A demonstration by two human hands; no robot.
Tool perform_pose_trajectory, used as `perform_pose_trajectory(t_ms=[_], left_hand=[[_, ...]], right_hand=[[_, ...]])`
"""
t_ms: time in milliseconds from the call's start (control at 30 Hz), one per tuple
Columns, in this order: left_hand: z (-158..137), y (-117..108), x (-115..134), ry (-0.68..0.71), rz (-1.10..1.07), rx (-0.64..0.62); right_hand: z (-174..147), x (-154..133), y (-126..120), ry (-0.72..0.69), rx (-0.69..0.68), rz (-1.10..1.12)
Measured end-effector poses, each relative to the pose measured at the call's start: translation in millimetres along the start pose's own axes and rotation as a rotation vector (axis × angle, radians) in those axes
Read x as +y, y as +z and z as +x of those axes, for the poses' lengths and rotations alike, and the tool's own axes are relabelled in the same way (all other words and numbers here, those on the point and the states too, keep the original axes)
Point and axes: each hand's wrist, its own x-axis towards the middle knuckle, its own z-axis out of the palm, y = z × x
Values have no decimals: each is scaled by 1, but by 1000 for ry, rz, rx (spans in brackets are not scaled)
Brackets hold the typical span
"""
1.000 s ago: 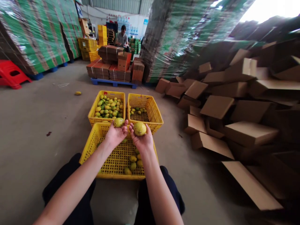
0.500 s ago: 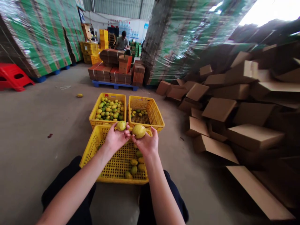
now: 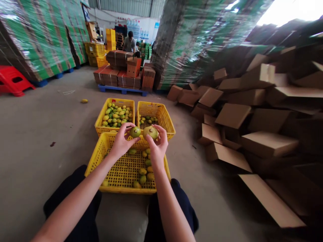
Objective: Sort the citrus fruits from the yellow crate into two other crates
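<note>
Between the thumb and fingers of my left hand (image 3: 122, 141) is a small round green-yellow fruit (image 3: 135, 131), its stem end facing me. My right hand (image 3: 158, 145) grips a larger, paler yellow fruit (image 3: 149, 131), also with the stem end toward me. Both fruits are held side by side, close together, above the far edge of the near yellow crate (image 3: 118, 190). Inside that crate, several oval yellow and green fruits (image 3: 143, 178) lie mostly along the right side, with much of the perforated floor showing. My hands hide part of its far rim.
Beyond stand a crate full of fruit (image 3: 96, 126) and a crate with some fruit at its far end (image 3: 168, 121). One fruit (image 3: 84, 101) lies on the floor. Cardboard boxes (image 3: 233, 116) are heaped at right. A blue pallet (image 3: 122, 90) bears cartons; people (image 3: 129, 43) are behind.
Both hands have turned the fruits so their stem ends face me, and have risen slightly. My fingers now pinch the fruits from the sides instead of cradling them on upturned palms.
</note>
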Motion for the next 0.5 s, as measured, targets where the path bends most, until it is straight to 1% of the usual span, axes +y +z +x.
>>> perform_pose_trajectory(t_ms=[100, 200, 367, 500], left_hand=[[2, -2, 1, 22, -12, -25], [2, -3, 2, 11, -28, -39], [2, -1, 4, -28, -78, -29], [1, 3, 13, -89, -158, 17]], right_hand=[[-1, 2, 2, -9, -23, -10], [-2, 3, 3, -39, 17, 9], [-3, 2, 3, 30, 64, 91], [-4, -1, 3, 40, 72, 126]])
